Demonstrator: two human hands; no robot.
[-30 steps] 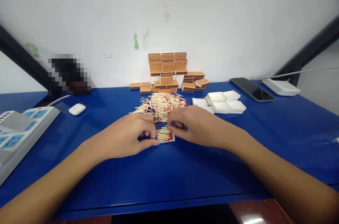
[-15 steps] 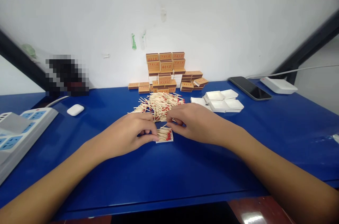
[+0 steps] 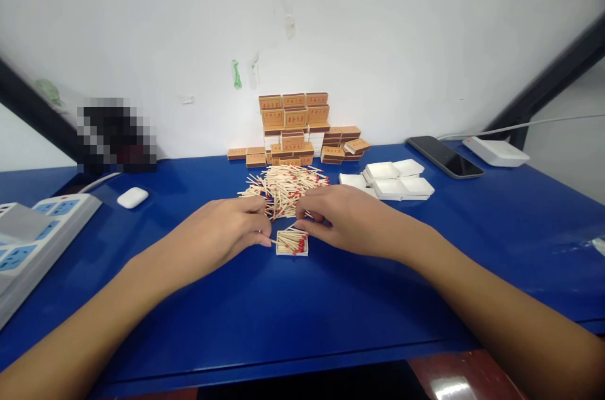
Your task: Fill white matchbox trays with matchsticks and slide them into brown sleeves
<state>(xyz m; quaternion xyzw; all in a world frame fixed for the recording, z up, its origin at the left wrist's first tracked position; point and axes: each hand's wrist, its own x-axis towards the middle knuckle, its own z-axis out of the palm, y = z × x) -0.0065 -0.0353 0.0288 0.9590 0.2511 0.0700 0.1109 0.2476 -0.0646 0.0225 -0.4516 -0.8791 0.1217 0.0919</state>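
A small white matchbox tray (image 3: pixel 292 254) full of red-tipped matches lies on the blue table, between my hands. My left hand (image 3: pixel 239 227) is closed at the tray's left side, with a match pinched between thumb and finger and pointing toward the tray. My right hand (image 3: pixel 333 214) is closed at the tray's upper right corner, its fingertips on a match that slants over the tray's back edge. Right behind my hands spreads a loose pile of matches (image 3: pixel 288 189), with red heads facing various ways.
Orange matchboxes (image 3: pixel 295 118) are stacked against the wall behind the pile. White trays (image 3: pixel 390 187), a phone (image 3: pixel 445 156) and a white box (image 3: pixel 496 152) sit to the right. At left are a white earbud case (image 3: pixel 133 198) and a power strip (image 3: pixel 70 223).
My left hand has moved back leftward from the tray, uncovering its left end, and a match now shows in its fingertips. The right hand has hardly moved.
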